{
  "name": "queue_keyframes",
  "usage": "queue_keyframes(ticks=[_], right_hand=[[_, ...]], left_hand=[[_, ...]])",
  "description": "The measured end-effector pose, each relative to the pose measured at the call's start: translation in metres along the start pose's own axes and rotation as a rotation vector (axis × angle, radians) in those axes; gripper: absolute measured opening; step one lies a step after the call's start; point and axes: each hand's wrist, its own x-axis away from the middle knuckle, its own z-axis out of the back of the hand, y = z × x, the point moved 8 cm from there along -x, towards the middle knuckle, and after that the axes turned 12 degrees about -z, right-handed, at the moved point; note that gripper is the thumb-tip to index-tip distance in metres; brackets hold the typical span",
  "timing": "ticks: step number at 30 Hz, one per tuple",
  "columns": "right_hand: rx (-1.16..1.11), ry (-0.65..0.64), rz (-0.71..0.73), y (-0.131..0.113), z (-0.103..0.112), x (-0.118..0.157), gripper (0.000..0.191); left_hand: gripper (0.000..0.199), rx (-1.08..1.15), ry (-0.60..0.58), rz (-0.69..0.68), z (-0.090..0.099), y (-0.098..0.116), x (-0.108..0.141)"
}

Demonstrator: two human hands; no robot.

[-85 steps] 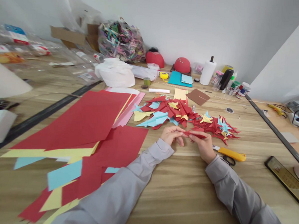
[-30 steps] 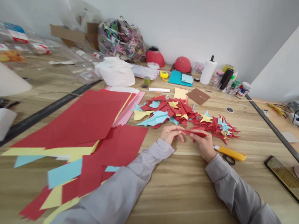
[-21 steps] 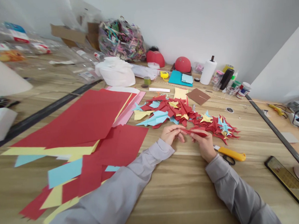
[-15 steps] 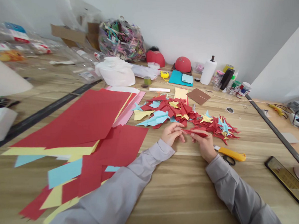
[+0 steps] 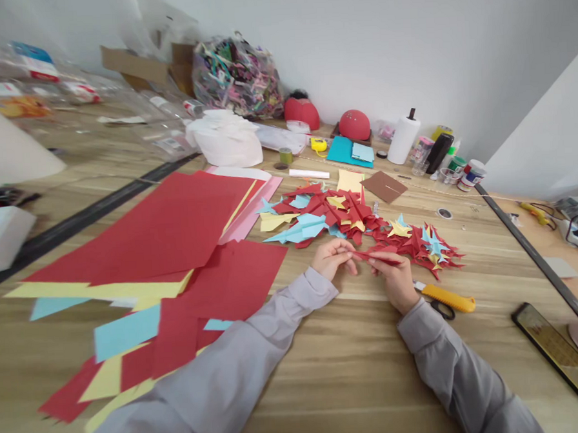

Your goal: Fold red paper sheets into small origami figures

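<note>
Your left hand [image 5: 332,259] and right hand [image 5: 395,279] angle inward, grips pinching red paper [image 5: 363,255] well inside tabletop's [image 5: 365,374] right edge.

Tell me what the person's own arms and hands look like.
Both arms wear long, loose, plain grey sleeves: the left sleeve and the right sleeve are creased and end in cuffs at the wrists, with no print visible. Each grip is a bare hand, the left hand and the right hand, with no glove or watch showing.
</note>
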Motion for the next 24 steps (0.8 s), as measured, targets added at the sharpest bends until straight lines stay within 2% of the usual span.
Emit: queue_keyframes(ticks=[7,12,16,24], right_hand=[[-0.015,-0.008,0.016,0.0,0.0,0.0,0.013],[-0.005,-0.038,0.009,0.002,-0.001,-0.001,0.012],[0.051,-0.069,0.021,0.0,-0.005,0.0,0.011],[0.035,-0.134,0.02,0.001,-0.009,0.001,0.018]], left_hand=[[0.031,0.024,-0.023,-0.031,-0.001,0.003,0.001],[0.028,-0.143,-0.12,-0.116,-0.01,0.007,0.004],[0.021,-0.221,-0.087,-0.124,-0.007,0.005,0.003],[0.022,-0.154,-0.074,-0.11,-0.003,0.006,-0.001]])
